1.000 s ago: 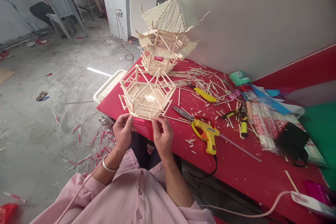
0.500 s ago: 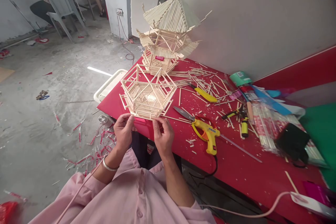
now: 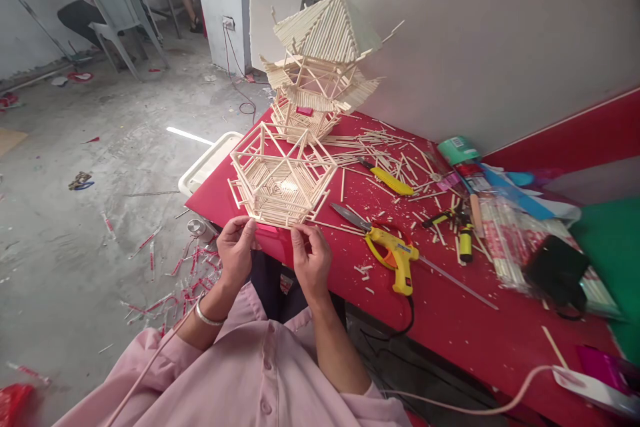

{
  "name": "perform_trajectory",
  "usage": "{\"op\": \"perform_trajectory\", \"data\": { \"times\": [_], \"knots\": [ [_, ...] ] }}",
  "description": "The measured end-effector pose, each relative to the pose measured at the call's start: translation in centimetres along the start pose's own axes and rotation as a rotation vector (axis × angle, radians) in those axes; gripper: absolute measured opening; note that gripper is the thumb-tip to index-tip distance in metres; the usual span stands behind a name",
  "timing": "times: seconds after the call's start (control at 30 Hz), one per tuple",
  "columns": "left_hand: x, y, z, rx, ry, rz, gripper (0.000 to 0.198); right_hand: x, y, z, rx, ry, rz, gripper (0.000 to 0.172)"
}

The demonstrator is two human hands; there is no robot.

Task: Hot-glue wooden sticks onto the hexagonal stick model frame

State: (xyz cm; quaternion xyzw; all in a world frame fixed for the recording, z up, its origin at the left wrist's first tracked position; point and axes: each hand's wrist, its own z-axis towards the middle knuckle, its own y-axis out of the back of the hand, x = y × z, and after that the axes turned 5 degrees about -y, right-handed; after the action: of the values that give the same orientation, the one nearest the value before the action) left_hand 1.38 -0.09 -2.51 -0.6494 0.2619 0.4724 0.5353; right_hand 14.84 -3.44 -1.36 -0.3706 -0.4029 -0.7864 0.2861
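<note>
A hexagonal frame of thin wooden sticks [image 3: 280,190], with a floor of closely laid sticks, stands at the near edge of the red table. My left hand [image 3: 236,250] is closed at its near left corner, thumb and forefinger pinching one end of a thin wooden stick [image 3: 273,224]. The stick's other end is pinched by my right hand [image 3: 311,259]. It lies along the frame's near side; whether it touches all along I cannot tell. Behind stands a tiered stick pagoda [image 3: 327,33] with sloping roofs.
On the red table [image 3: 450,320] lie a yellow glue gun [image 3: 395,255], scissors [image 3: 350,217], a yellow utility knife [image 3: 393,180], and loose sticks [image 3: 375,145]. Bagged sticks [image 3: 505,240] sit at right. A pink cable [image 3: 520,397] crosses the front. Wrappers [image 3: 185,287] litter the floor. Other people sit far behind.
</note>
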Motion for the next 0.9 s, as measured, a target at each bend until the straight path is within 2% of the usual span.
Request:
{"op": "perform_trajectory", "data": {
  "times": [0.9],
  "knots": [
    [-0.05,0.03,-0.07,-0.006,0.018,0.013,0.030,0.03,-0.02,-0.01,-0.001,0.016,0.006,0.014]
  ]
}}
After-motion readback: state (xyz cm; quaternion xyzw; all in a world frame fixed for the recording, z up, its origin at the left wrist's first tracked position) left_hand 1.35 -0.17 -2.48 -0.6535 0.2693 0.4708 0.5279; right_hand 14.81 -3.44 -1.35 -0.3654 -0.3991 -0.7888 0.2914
